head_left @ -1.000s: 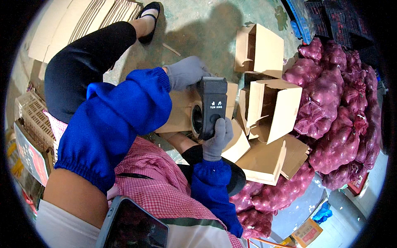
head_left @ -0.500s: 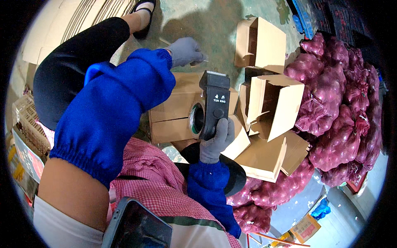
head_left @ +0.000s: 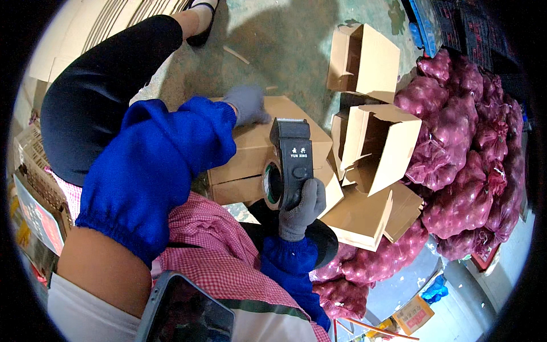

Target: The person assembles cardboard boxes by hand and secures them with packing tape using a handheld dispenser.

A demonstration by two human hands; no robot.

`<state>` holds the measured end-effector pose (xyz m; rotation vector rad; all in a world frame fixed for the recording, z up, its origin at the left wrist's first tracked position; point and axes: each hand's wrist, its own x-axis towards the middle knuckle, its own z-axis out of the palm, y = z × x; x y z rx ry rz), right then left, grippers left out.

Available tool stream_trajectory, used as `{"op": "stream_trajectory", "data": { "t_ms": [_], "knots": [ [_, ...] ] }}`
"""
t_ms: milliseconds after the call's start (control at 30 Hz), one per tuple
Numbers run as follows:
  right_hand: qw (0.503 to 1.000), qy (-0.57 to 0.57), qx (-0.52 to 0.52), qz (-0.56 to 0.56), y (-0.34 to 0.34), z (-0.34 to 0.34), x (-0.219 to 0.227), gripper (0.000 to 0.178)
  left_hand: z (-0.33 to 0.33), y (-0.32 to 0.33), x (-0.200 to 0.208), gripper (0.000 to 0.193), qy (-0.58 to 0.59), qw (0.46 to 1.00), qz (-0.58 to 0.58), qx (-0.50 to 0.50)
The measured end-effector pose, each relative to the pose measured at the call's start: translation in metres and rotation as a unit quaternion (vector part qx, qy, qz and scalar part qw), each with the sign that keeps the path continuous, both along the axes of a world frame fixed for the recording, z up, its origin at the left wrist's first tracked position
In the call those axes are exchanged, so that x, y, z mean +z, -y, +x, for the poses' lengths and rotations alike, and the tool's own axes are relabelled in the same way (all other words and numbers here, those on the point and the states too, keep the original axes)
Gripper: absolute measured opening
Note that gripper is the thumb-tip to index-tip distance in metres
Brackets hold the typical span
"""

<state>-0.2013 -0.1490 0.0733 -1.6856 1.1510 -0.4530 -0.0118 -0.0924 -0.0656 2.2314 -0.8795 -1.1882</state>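
Note:
My right hand (head_left: 302,212), in a grey glove, is wrapped round the lower end of a black tape dispenser (head_left: 296,151). The dispenser stands upright, its toothed edge at the top and a roll of tape (head_left: 272,185) on its left side. Beneath and behind it lies a closed brown cardboard box (head_left: 245,153). My left hand (head_left: 248,105), also gloved in grey, is at the far edge of that box. Its fingers are smeared by motion and partly turned away, so their grip does not show.
To the right are open cardboard boxes (head_left: 379,142), with purple net bags of onions (head_left: 450,131) heaped beyond them. Flattened cardboard (head_left: 122,23) is stacked at the far left. A phone (head_left: 188,310) hangs at my front. A plastic crate (head_left: 33,151) stands at the left.
My left hand has come down and nearer, from above the floor to the box's far edge. My right hand has lowered slightly with the tape dispenser.

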Motion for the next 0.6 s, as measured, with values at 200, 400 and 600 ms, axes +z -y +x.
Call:
{"op": "stream_trajectory", "data": {
  "t_ms": [200,400,600],
  "knots": [
    [1.000,0.006,-0.014,0.020,0.000,0.001,-0.002,0.025,-0.014,-0.004,-0.014,0.043,0.015,0.998,0.056,0.015],
    [0.998,0.016,-0.038,0.048,-0.006,0.007,0.002,0.024,-0.007,-0.021,-0.023,0.050,0.091,0.991,0.100,0.014],
    [0.995,0.076,-0.040,0.049,0.001,0.014,-0.008,0.022,0.006,-0.030,0.038,0.045,0.082,0.996,0.021,-0.027]
  ]
}}
